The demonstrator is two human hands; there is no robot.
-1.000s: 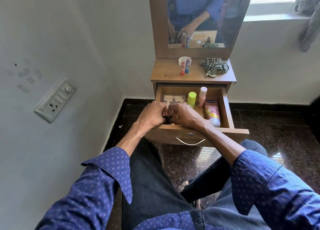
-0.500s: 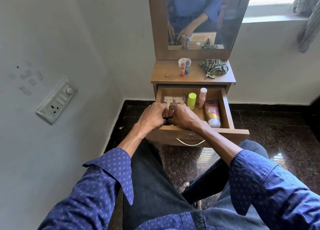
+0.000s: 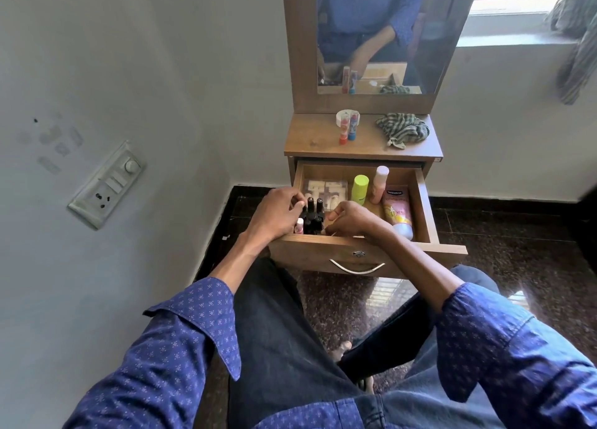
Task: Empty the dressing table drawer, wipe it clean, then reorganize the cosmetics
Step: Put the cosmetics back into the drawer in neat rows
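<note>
1. In the open drawer (image 3: pixel 426 208) of the dressing table (image 3: pixel 310 141), near its front-left corner, a cluster of dark small bottles (image 3: pixel 312 217) stands upright, with a small pink-capped bottle (image 3: pixel 299 225) just beside them against the front edge.
2. The left hand (image 3: pixel 274 215) reaches in from the drawer's left side; its fingers are curled toward the dark bottles and touch the leftmost one, though whether they actually grip it cannot be told.
3. The right hand (image 3: pixel 352 220) sits just right of the bottles, fingers bent inward with the thumb close to the forefinger; whether it pinches anything cannot be told.
4. Toward the back-left corner of the drawer lies a clear flat packet (image 3: pixel 326 187) with pale pieces inside.
5. Near the middle of the back edge stands a yellow-green capped bottle (image 3: pixel 360 187), and just beside it to the right a peach bottle (image 3: pixel 378 184) with a pale cap.
6. Along the right edge lies a pink lotion tube (image 3: pixel 398 210), its white cap pointing to the front edge.
7. On the tabletop, near the back edge, a red stick (image 3: pixel 343 131) and a blue stick (image 3: pixel 353 127) stand upright in front of a white round container (image 3: pixel 340 115).
8. At the tabletop's right side lies a crumpled striped cloth (image 3: pixel 402 130).
9. The mirror (image 3: pixel 387 24) above reflects the person's blue sleeves.
</note>
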